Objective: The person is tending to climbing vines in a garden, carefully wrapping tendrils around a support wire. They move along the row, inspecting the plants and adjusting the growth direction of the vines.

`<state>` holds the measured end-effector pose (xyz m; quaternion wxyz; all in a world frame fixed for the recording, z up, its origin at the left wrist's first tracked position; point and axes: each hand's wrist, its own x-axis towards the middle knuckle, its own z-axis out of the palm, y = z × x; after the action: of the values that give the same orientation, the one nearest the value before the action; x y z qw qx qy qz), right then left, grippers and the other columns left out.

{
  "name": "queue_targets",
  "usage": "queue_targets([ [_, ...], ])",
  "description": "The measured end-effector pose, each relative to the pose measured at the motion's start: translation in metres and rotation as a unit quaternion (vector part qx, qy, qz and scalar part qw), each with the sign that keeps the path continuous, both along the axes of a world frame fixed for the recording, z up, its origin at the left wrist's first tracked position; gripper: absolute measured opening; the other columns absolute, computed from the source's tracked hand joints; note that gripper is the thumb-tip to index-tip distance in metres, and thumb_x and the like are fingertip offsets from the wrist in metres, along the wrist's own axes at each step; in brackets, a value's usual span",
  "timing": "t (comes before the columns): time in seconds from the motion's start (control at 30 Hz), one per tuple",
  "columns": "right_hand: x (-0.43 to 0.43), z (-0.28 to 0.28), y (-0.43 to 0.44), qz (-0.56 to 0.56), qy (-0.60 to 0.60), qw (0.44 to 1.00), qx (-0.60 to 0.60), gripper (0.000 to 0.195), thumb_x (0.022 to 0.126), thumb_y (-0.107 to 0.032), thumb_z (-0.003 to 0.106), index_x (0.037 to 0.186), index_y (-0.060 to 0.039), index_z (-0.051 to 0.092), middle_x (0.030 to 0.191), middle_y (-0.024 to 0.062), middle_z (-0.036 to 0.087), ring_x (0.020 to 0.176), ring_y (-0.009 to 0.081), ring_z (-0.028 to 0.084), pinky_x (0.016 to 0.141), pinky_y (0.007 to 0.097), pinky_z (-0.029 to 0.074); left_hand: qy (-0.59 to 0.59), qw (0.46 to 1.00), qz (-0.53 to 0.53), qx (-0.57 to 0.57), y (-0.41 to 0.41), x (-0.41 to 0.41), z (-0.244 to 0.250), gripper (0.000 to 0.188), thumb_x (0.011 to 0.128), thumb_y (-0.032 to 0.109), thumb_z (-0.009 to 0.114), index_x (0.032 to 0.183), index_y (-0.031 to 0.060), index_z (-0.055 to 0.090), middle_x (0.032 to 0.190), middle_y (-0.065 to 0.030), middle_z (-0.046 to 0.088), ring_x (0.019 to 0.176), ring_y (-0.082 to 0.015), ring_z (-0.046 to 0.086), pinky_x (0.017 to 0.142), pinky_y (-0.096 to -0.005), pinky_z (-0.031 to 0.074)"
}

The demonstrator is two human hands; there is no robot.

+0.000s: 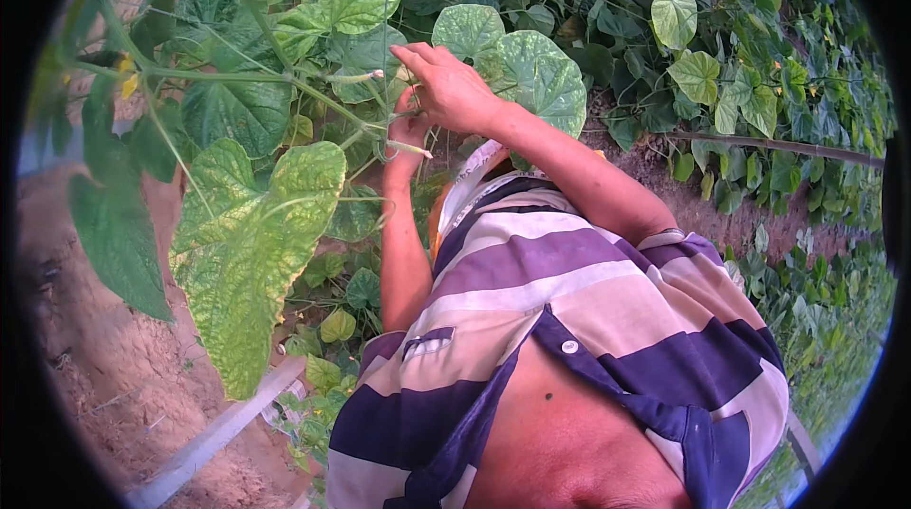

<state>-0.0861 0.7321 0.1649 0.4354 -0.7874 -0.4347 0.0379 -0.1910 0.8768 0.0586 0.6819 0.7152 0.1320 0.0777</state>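
Observation:
My left hand [408, 126] is raised among cucumber vines, its fingers bent close beneath my right hand [450, 88]. The two hands meet beside a thin vertical string [388, 25]. My right hand's index finger points towards the string; its other fingers overlap the left fingertips, so whatever lies between them is hidden. A green vine stem [324, 98] runs from the left to the string. One small young cucumber [409, 148] crosses in front of my left wrist, and another [356, 76] lies left of the string. A large yellow-mottled leaf [249, 246] hangs at the lower left.
Pale mottled leaves [542, 75] spread behind my right hand. Dense vines [712, 61] fill the upper right, with a thin pole [783, 145] across them. Bare soil [121, 367] and a pale bar [213, 438] lie at the lower left. A white and orange bag [462, 185] touches my waist.

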Motion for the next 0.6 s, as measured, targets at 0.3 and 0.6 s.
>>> queue_targets([
  [0.3, 0.034, 0.087, -0.049, -0.024, -0.069, 0.918, -0.389, 0.042, 0.094, -0.024, 0.064, 0.132, -0.0043, 0.064, 0.107, 0.0176, 0.072, 0.096, 0.0375, 0.072, 0.085, 0.0496, 0.057, 0.02, 0.998, -0.035, 0.042, -0.004, -0.008, -0.002, 0.044, 0.104, 0.008, 0.05, 0.148, 0.0031, 0.049, 0.134, -0.01, 0.07, 0.112, -0.0183, 0.067, 0.095, -0.0342, 0.057],
  [0.6, 0.001, 0.0, 0.002, 0.189, 0.02, 0.982, 0.013, 0.024, 0.091, -0.024, 0.073, 0.108, -0.0075, 0.073, 0.101, 0.0156, 0.064, 0.098, 0.0391, 0.067, 0.085, 0.0506, 0.054, -0.067, 0.943, 0.03, 0.326, -0.014, -0.011, -0.019, 0.05, 0.102, 0.013, 0.06, 0.147, -0.0027, 0.046, 0.149, -0.0257, 0.054, 0.141, -0.0358, 0.051, 0.111, -0.0452, 0.045],
])
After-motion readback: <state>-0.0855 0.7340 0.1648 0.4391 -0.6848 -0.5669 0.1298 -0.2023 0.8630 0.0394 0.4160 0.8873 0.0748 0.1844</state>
